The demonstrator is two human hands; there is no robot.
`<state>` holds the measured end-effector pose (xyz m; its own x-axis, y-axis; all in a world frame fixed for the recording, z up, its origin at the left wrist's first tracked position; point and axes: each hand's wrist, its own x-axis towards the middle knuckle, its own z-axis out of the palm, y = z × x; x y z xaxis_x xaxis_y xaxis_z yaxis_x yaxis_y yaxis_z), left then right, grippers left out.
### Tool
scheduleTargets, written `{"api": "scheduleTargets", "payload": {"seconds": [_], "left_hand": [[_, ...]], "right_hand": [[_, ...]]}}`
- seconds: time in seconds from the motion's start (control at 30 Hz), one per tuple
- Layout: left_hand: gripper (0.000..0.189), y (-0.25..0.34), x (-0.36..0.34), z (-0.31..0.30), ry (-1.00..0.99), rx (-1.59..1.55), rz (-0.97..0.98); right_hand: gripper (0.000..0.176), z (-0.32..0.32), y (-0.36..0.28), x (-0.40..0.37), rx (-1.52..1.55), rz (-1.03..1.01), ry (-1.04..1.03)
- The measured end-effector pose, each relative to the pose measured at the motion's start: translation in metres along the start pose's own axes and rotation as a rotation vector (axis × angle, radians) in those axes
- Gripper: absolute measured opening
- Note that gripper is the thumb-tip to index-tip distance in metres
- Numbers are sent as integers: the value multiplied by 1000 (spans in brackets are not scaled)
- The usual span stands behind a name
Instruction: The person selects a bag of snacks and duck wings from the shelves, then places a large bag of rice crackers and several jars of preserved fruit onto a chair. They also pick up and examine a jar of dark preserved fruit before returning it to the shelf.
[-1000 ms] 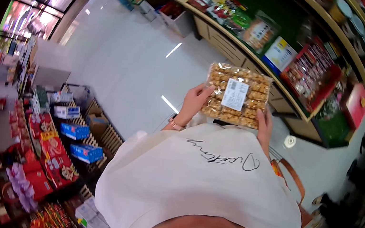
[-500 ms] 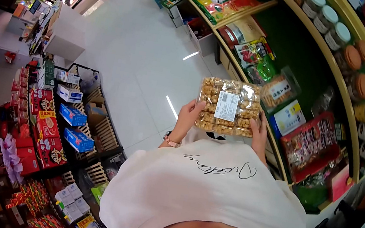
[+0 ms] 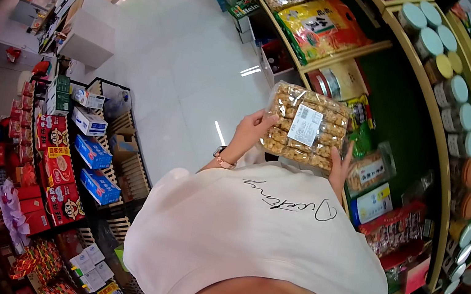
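A clear plastic package of brown clustered snack bars [image 3: 284, 133] with a white printed label is held up in front of my chest, slightly tilted. My left hand [image 3: 254, 130] grips its left edge, thumb on the front face. At the package's lower right corner my right hand [image 3: 339, 167] holds on, with fingers on the front and the side. Just right of the package, on the green-lined shelf, lie a green bag [image 3: 362, 140] and a clear tray of snacks [image 3: 369, 169].
The curved wooden shelf [image 3: 350, 55] on the right carries snack bags, a blue and white packet [image 3: 371, 204] and lidded jars [image 3: 453, 90]. Racks with red packs [image 3: 60, 170] and blue boxes [image 3: 99, 185] stand at left. A white counter [image 3: 89, 35] is at the upper left.
The package has tilted and shifted slightly up and right with both hands on it. The view has turned, and the right shelf shows more jars and its upper section.
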<state>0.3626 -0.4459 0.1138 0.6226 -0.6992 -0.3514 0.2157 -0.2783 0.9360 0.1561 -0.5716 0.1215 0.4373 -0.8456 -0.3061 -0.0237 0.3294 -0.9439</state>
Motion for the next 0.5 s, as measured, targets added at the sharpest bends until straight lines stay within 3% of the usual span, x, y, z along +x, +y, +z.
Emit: {"api": "scheduleTargets", "payload": {"seconds": [0.1,0.23,0.3,0.5], "left_hand": [[38,12,38,-22,11,124,24],[37,28,73,-28,-21,3,22],[36,37,84,-26,-39,-21,-7],[38,36,123,-11,-107,280,-101]], "right_hand": [[77,32,-5,35,87,-43,22],[77,53,-16,62,0,21,60],[77,53,-5,75,38,-55,55],[69,39,-7,106,97,99,86]]}}
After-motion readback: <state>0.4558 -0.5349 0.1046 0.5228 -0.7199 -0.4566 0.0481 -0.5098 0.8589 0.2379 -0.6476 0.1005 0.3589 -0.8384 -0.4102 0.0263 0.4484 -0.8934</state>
